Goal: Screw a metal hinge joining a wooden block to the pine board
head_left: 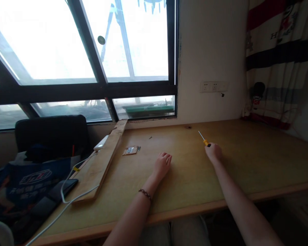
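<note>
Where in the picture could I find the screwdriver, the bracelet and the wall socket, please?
Screwdriver point(205, 141), head view: on its yellow handle.
Bracelet point(145, 193), head view: on the middle of its band.
Wall socket point(214, 86), head view: on the middle of its plate.

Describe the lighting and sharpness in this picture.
Head view: glare washes the window panes white, while the black chair back sinks into shadow. Head view again: the yellow-handled screwdriver in the right hand reads clearly; the striped curtain looks dim.
</note>
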`<state>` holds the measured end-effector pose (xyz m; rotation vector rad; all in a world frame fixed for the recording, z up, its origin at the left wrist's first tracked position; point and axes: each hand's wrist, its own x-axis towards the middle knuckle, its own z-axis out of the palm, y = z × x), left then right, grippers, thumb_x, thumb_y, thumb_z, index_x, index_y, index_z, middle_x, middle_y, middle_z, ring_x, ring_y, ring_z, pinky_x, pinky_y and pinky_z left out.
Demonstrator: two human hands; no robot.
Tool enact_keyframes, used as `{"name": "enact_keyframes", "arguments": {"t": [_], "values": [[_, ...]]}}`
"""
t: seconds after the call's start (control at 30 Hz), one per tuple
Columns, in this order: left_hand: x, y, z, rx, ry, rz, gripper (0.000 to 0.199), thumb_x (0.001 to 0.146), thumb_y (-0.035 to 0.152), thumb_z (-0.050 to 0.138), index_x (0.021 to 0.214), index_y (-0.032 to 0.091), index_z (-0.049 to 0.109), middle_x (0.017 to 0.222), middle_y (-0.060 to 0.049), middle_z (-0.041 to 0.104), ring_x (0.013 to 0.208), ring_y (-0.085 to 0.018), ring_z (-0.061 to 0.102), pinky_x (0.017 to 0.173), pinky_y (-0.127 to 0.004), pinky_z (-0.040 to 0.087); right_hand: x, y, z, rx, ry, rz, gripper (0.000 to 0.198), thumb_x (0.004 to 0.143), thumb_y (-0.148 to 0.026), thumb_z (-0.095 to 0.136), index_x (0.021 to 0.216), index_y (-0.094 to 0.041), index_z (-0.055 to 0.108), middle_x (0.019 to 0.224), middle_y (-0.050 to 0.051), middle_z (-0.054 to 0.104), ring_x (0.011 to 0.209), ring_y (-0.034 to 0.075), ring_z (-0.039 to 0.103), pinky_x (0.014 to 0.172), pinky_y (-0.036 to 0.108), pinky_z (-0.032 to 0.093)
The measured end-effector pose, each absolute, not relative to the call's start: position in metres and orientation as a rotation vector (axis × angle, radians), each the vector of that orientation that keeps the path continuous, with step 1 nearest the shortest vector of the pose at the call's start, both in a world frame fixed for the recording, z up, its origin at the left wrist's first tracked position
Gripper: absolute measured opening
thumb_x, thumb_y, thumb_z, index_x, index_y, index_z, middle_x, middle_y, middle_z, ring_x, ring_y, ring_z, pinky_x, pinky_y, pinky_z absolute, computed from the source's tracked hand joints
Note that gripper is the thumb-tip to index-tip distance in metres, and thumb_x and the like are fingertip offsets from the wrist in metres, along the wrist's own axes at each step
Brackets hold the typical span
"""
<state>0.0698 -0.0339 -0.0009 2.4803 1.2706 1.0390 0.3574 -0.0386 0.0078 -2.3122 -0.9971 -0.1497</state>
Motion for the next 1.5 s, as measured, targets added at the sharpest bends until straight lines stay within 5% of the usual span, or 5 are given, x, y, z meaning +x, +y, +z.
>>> {"name": "enact_keyframes", "arguments": {"t": [0.47,0.9,1.13,1.5], "values": [[0.068,-0.032,-0.001,2.476,1.380,0.928,0.031,0.087,0.028,0.035,0.079,0.019,0.064,0.084,-0.007,0.060,0.087,-0.017,0.054,0.080,-0.029,0.041,0.375,-0.035,-0.015,-2.538,-0.909,-0.180,0.027,0.069,-0.024,0.053,0.089,-0.013,0.068,0.088,0.019,0.063,0.086,0.030,0.059,0.057,0.033,0.044],[0.066,-0.033,-0.002,2.503,1.370,0.943,0.029,0.086,0.025,0.037,0.077,0.018,0.063,0.081,-0.007,0.060,0.084,-0.016,0.053,0.077,-0.028,0.040,0.367,-0.038,-0.008,-2.539,-0.885,-0.183,0.028,0.073,-0.022,0.051,0.095,-0.010,0.063,0.092,0.021,0.058,0.091,0.033,0.054,0.067,0.041,0.040],[0.067,-0.032,-0.006,2.512,1.407,0.969,0.028,0.086,0.024,0.038,0.078,0.018,0.064,0.082,-0.007,0.060,0.084,-0.017,0.052,0.077,-0.028,0.040,0.349,-0.033,-0.007,-2.115,-1.225,-0.566,0.034,0.075,-0.025,0.050,0.104,-0.009,0.056,0.106,0.019,0.053,0.105,0.030,0.039,0.087,0.043,0.030],[0.030,0.108,0.018,2.554,1.854,0.750,0.027,0.084,0.025,0.039,0.094,0.017,0.062,0.104,-0.011,0.057,0.100,-0.018,0.050,0.086,-0.027,0.038,0.308,-0.013,-0.025,-1.646,-1.651,-0.173,0.027,0.079,-0.024,0.045,0.102,-0.013,0.057,0.096,0.011,0.060,0.094,0.024,0.050,0.087,0.037,0.040]]}}
